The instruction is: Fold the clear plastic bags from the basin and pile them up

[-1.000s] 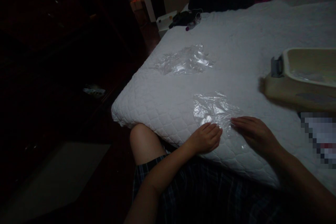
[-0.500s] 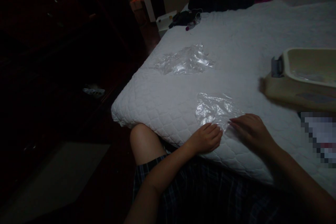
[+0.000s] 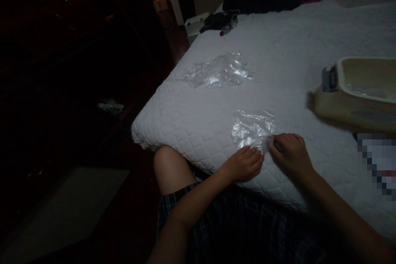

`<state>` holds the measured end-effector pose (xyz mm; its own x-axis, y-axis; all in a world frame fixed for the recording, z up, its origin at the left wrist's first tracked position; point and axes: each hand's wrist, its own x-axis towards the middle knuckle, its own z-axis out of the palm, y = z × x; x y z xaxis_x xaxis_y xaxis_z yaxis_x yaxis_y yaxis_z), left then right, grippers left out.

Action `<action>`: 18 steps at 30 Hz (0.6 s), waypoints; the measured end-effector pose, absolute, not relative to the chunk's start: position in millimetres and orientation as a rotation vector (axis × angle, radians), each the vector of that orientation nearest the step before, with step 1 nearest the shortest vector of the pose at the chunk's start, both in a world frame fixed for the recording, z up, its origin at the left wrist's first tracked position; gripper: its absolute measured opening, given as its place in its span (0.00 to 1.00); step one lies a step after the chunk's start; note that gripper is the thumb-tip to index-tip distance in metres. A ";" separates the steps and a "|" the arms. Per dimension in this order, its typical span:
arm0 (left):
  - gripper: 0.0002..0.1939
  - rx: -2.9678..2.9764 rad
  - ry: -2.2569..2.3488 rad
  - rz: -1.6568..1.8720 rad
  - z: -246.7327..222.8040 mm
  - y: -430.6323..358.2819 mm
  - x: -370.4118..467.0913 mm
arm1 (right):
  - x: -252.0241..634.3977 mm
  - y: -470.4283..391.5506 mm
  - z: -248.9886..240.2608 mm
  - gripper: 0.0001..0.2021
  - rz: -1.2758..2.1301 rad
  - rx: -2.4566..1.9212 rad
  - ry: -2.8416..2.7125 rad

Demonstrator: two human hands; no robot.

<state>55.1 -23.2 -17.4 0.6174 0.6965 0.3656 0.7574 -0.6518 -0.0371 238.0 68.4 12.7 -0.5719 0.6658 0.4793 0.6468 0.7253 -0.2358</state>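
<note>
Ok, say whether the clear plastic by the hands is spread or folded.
Mostly spread: the clear plastic lies wrinkled on the bedding, gathered at the right hand.

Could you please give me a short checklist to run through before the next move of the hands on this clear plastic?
1. Left hand at the near edge of the near plastic: ok, its fingers rest there.
2. Left thumb's hold: cannot tell, the hand hides it.
3. Right hand on the near plastic's right side: ok, its fingers appear pinched there.
4. Near plastic smooth: not ok, it is wrinkled.
5. Far plastic apart from the near one: ok, white quilted cover shows between them.
6. Beige bin apart from both hands: ok, it stands off to the right.
</note>
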 end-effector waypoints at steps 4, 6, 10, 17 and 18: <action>0.18 -2.632 -1.186 -0.502 -18.4 -23.0 55.1 | 233.6 64.9 10.6 0.07 -0.016 -0.942 -2.379; 0.18 -2.633 -1.176 -0.508 -18.9 -23.0 54.9 | 232.6 64.4 9.3 0.08 -0.026 -0.930 -2.388; 0.18 -2.653 -1.177 -0.496 -18.6 -23.6 54.7 | 233.5 63.6 7.0 0.09 -0.004 -0.911 -2.357; 0.18 -2.671 -1.185 -0.494 -19.6 -22.8 55.2 | 238.6 56.2 4.3 0.13 0.068 -0.690 -2.337; 0.18 -2.668 -1.192 -0.489 -20.1 -22.7 55.2 | 238.7 55.4 3.5 0.13 0.072 -0.663 -2.368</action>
<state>55.2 -22.7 -20.1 0.6246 0.6896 0.3665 0.7483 -0.6627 -0.0284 238.7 55.4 3.5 -0.6474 0.4791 0.5927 0.4425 0.8695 -0.2196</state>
